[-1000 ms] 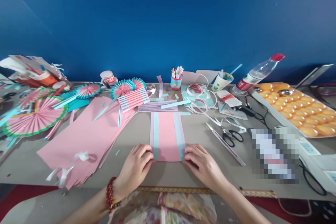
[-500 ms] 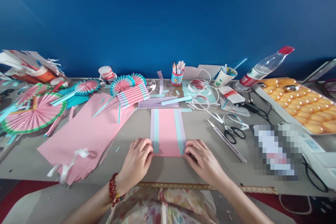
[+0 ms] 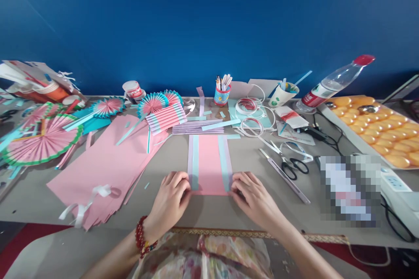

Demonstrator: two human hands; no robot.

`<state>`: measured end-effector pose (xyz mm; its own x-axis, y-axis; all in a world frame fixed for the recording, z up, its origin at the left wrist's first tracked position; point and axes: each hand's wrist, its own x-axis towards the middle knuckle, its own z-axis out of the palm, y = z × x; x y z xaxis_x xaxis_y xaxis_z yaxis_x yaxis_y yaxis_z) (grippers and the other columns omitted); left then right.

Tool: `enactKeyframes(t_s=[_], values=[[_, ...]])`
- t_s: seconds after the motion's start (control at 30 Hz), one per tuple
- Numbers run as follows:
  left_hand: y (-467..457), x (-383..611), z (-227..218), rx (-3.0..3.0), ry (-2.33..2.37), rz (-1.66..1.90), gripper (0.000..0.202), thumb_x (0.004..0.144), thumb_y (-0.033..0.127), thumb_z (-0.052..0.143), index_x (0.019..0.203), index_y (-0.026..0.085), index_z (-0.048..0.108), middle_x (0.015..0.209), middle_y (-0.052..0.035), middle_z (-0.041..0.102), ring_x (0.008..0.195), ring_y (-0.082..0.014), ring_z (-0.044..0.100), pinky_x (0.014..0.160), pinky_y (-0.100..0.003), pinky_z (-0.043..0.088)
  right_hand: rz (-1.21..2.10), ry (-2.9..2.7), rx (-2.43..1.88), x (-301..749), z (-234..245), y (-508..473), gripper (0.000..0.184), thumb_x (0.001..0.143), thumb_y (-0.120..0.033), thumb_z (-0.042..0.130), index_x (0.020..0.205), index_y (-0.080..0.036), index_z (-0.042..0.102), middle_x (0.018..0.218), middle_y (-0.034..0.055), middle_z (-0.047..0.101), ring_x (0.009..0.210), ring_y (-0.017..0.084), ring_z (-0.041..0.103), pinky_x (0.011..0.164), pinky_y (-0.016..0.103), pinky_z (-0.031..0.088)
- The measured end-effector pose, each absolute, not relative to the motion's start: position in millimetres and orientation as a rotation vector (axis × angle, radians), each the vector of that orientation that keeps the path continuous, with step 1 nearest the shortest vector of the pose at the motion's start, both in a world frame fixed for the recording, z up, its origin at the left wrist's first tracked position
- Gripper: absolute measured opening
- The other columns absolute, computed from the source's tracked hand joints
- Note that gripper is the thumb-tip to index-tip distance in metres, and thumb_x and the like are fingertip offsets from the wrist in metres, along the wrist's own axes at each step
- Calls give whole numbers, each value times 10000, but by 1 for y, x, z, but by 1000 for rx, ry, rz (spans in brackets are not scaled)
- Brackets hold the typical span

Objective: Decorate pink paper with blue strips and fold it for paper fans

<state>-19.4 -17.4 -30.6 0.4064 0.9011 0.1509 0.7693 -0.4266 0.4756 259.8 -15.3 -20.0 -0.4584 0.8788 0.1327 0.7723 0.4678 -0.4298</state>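
Observation:
A pink paper sheet (image 3: 210,165) with pale blue and lilac bands along both sides lies flat on the table in front of me. The fingers of my left hand (image 3: 172,194) are curled and pinch its near left corner. At the near right corner, my right hand (image 3: 253,196) holds the sheet the same way; the fingertips are partly hidden under the knuckles. Just beyond the sheet's far edge lies a pleated lilac paper (image 3: 193,128), and a pleated pink and blue paper (image 3: 166,118) rests beside it.
Pink sheets (image 3: 94,165) are stacked at the left near finished-looking paper fans (image 3: 44,139). On the right lie scissors (image 3: 291,168), a craft knife (image 3: 284,176), white cord coils (image 3: 250,126) and a blurred-out object (image 3: 347,189). Behind stand a pen cup (image 3: 221,95) and a bottle (image 3: 334,85).
Both hands stay at the sheet's near corners with almost no movement. The view has shifted slightly, so things on the right appear a little farther right.

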Motion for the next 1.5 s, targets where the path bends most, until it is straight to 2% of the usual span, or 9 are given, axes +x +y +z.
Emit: enactKeyframes(t_s=[0.77,1.27,1.5], values=[[-14,-18,-26,2341,1450,498,116,870,107,527,806,202,512,990,-52,561,901,-217,524,760,-370,444,469,-2346,-1426,258,-19,-10,151,866,-138,559,753,-218,499,886,20,579,836,185,525,793,330,409],[-13,-20,-22,2354,1470,445,112,892,114,529,818,199,519,1015,-50,566,930,-223,534,782,-380,439,453,-2357,-1406,259,-17,-10,155,886,-153,560,760,-223,502,897,22,583,849,183,528,789,321,413],[-12,-15,-17,2417,1489,374,127,877,85,500,812,194,507,996,-58,563,905,-227,520,746,-382,429,446,-2376,-1398,260,-19,-11,139,903,-178,544,776,-227,515,917,29,593,864,192,539,808,335,420]])
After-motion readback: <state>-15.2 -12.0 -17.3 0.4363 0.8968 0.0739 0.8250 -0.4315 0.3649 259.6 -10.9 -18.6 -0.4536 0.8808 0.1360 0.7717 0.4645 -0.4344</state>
